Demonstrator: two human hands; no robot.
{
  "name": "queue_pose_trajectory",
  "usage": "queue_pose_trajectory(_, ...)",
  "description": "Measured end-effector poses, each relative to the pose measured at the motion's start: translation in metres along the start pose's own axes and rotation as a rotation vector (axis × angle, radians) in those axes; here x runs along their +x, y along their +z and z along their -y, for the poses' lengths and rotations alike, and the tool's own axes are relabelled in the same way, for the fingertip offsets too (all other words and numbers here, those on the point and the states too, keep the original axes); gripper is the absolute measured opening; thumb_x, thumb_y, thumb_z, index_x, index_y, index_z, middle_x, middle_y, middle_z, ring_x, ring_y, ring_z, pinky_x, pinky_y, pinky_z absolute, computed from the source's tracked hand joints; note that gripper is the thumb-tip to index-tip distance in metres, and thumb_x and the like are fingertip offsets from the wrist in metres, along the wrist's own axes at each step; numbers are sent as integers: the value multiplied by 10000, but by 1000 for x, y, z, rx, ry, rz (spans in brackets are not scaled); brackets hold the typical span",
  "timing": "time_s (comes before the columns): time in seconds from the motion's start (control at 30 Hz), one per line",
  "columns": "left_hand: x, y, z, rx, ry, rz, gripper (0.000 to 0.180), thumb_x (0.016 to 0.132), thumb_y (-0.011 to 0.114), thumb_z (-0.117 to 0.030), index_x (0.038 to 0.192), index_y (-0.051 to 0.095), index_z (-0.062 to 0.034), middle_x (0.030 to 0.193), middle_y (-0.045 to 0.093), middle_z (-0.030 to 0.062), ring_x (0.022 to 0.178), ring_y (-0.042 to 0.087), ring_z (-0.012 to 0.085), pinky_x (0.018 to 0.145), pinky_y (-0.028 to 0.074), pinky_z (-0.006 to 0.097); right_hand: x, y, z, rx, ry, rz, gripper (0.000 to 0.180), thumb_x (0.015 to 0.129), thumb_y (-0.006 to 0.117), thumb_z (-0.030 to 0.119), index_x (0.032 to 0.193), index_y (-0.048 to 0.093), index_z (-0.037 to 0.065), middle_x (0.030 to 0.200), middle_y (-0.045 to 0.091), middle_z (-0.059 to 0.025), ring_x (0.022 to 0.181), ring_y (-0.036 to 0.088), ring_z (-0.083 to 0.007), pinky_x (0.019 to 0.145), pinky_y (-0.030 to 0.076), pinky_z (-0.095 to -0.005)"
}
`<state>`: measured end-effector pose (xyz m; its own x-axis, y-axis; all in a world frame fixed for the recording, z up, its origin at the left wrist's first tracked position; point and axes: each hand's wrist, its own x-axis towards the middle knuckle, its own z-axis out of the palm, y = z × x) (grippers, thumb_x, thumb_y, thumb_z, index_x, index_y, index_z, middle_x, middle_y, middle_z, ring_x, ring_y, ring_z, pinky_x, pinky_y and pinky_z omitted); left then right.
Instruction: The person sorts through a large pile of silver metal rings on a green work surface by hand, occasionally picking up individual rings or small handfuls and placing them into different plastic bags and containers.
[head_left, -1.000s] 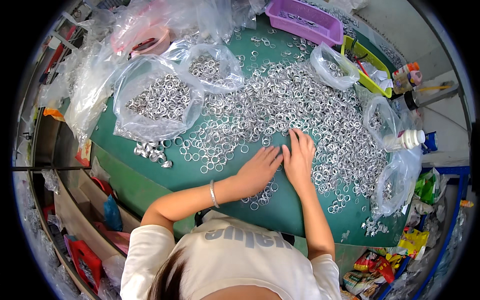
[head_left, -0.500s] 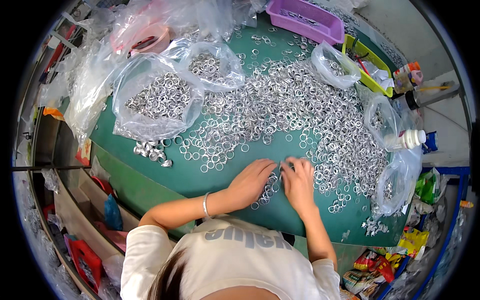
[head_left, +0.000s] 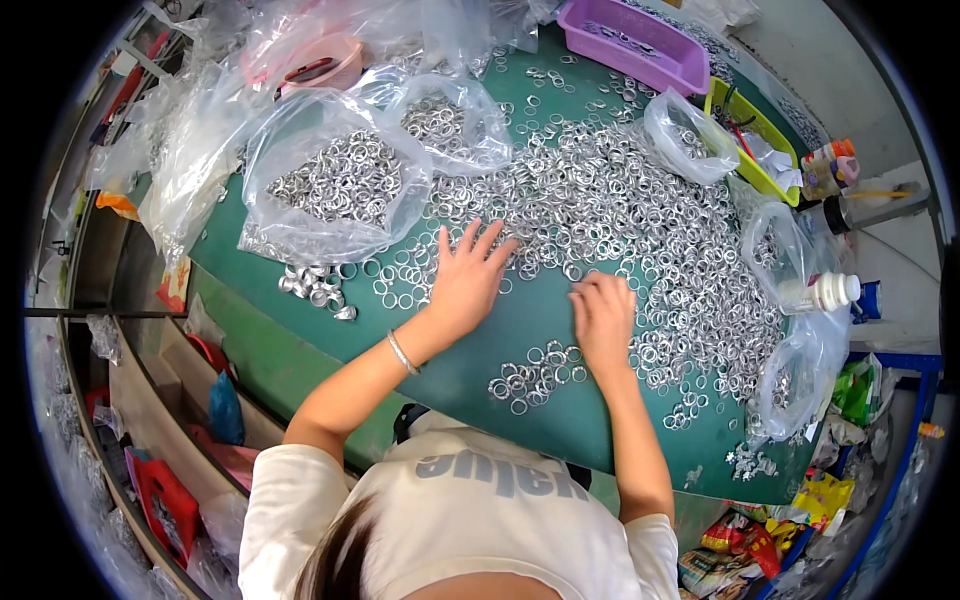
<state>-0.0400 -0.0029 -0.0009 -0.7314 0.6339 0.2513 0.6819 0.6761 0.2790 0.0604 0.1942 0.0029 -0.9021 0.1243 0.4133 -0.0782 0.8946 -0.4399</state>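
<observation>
A broad pile of loose silver metal rings (head_left: 570,190) spreads over the green table. My left hand (head_left: 468,280) reaches to the pile's near edge, fingers stretched and spread, fingertips among the rings. Farther right, my right hand (head_left: 605,318) rests by the pile's inner edge with its fingers curled together. A ring (head_left: 573,272) lies right at its fingertips; whether they pinch anything is hidden. Between my forearms, apart from the pile, lies a small group of rings (head_left: 538,378). Some thicker silver rings (head_left: 318,288) sit in a cluster to the left.
Clear plastic bags of rings stand at the left (head_left: 405,215), back (head_left: 500,150) and right (head_left: 655,120). Beyond are a purple tray (head_left: 690,65), a yellow-green basket (head_left: 790,188) and a pink basket (head_left: 350,68). A white bottle (head_left: 835,292) lies at the right edge.
My hands were close together around the small group of rings. Both have moved forward to the pile, the left with fingers spreading, leaving that group uncovered. The view has shifted slightly.
</observation>
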Motion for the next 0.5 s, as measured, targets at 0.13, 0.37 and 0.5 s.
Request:
queue_pose_trajectory(0.13, -3, -1, 0, -80, -47, -47, 422, 837, 620, -95, 1247, 534, -147, 1359, 425, 142, 1296, 361, 384, 1051, 223, 654, -10, -21, -12, 132, 195, -78, 62, 812, 665, 70, 862, 664, 33, 817, 637, -81, 794, 556, -256, 772, 396, -355)
queue_pose_trajectory(0.37, -4, -8, -9, -274, -42, -20, 370, 832, 613, -48, 1196, 546, -66, 1342, 417, 174, 1319, 337, 397, 1088, 187, 626, -4, -29, -17, 96, 289, -70, 38, 819, 665, 40, 825, 672, 4, 720, 616, -80, 658, 537, -207, 649, 422, -318)
queue_pose_trajectory(0.5, -6, -15, -12, -322, -34, -52, 351, 835, 616, -31, 1178, 566, -79, 1356, 423, 152, 1332, 340, 379, 1102, 190, 602, -3, -35, -17, 231, 417, -34, 44, 816, 668, 21, 832, 678, -18, 709, 621, -118, 574, 552, -202, 562, 430, -314)
